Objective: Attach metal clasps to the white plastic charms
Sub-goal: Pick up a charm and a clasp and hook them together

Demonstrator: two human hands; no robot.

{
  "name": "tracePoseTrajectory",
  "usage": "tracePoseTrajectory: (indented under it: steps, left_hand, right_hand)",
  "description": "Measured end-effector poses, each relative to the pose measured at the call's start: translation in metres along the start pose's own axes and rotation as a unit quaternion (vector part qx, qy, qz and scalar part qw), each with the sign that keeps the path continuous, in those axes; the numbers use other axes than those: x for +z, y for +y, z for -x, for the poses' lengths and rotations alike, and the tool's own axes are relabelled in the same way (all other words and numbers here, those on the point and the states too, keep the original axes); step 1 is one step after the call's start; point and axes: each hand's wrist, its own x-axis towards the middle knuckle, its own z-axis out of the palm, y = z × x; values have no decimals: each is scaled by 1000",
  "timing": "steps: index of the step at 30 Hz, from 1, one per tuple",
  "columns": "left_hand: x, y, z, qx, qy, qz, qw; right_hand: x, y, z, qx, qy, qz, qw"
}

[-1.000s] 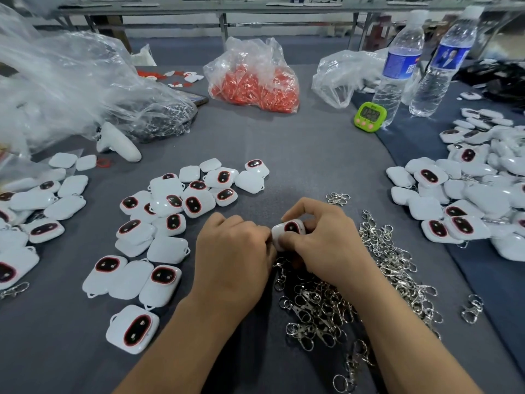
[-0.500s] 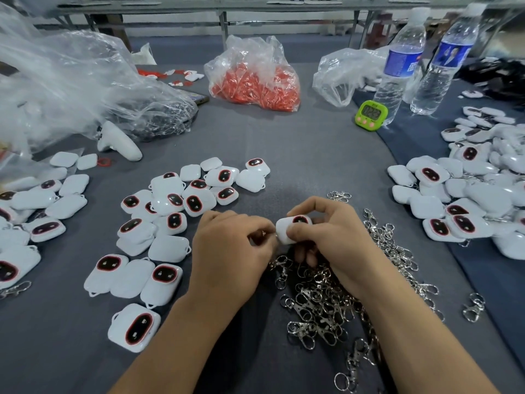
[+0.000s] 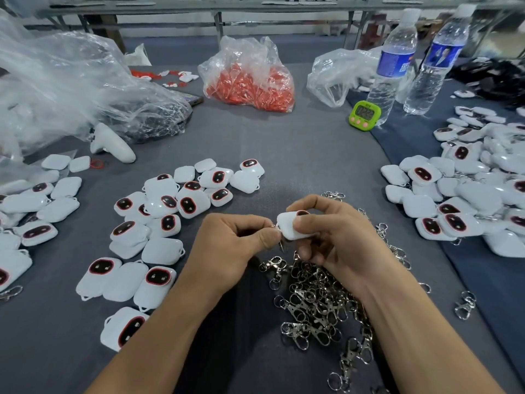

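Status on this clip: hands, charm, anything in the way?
Right hand grips the white charm. Left hand pinches a clasp at its edge. Nothing in the way; loose clasps lie beneath the wrists.

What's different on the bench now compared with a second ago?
The hands drew slightly apart: the left hand, pinching a small metal clasp, eased leftward, baring more of the white plastic charm that the right hand still holds. Charm piles and loose clasps stayed put.

Charms (image 3: 163, 251) at 9 and 3 o'clock glossy smooth white plastic, clasps (image 3: 315, 305) at 6 o'clock bright polished metal, cover (image 3: 298, 155) matt grey cloth, bags (image 3: 56, 81) at 11 o'clock thin crinkled clear film, bottles (image 3: 389, 72) at 1 o'clock clear ribbed plastic.
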Motion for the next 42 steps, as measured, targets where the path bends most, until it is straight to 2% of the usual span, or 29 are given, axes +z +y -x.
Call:
tracePoseTrajectory:
  steps: [2,4,6,8,9,10,12,14,21,23,25,29,34,36,38,39,42]
  left_hand:
    - [-3,-1,1,13,3,-44,999]
    - [-2,-4,3,62,32,-156,985]
    - [5,-3,8,145,80,-274,947]
    - [11,-2,12,192,122,-317,921]
    - [12,-2,12,185,135,-299,926]
    - [11,-2,12,155,137,-247,947]
    - [10,-1,9,72,97,-87,989]
    - [10,0,7,24,59,6,998]
    - [11,4,8,10,78,44,996]
    - [8,3,10,22,91,-8,996]
    - [5,2,11,56,102,-113,987]
    - [0,0,12,143,102,-308,935]
    - [0,-4,10,217,88,-416,879]
    - [2,-5,10,233,81,-428,869]
    - [2,-6,11,209,79,-412,883]
    - [1,-6,11,180,83,-381,903]
    - [1,-4,8,61,90,-163,981]
  right_hand:
    - [0,1,0,-15,2,18,1000]
    - [3,4,0,-38,3,35,999]
    - [6,8,-1,-54,13,35,998]
    - [8,9,-1,-57,25,21,998]
    - [8,9,-2,-54,28,10,998]
    - [9,8,-2,-49,29,-3,998]
    - [10,6,-2,-37,21,-35,998]
    - [11,5,-1,-28,14,-59,998]
    - [11,7,-2,-46,23,-58,997]
    - [12,8,-2,-68,21,-44,996]
    - [13,11,-2,-90,23,-19,996]
    - [17,15,-2,-117,33,41,992]
    - [23,19,-3,-120,42,80,989]
    - [22,19,-3,-114,45,80,989]
    - [21,18,-3,-112,45,57,991]
    - [20,17,-3,-111,42,39,992]
    - [20,14,-2,-103,33,-18,994]
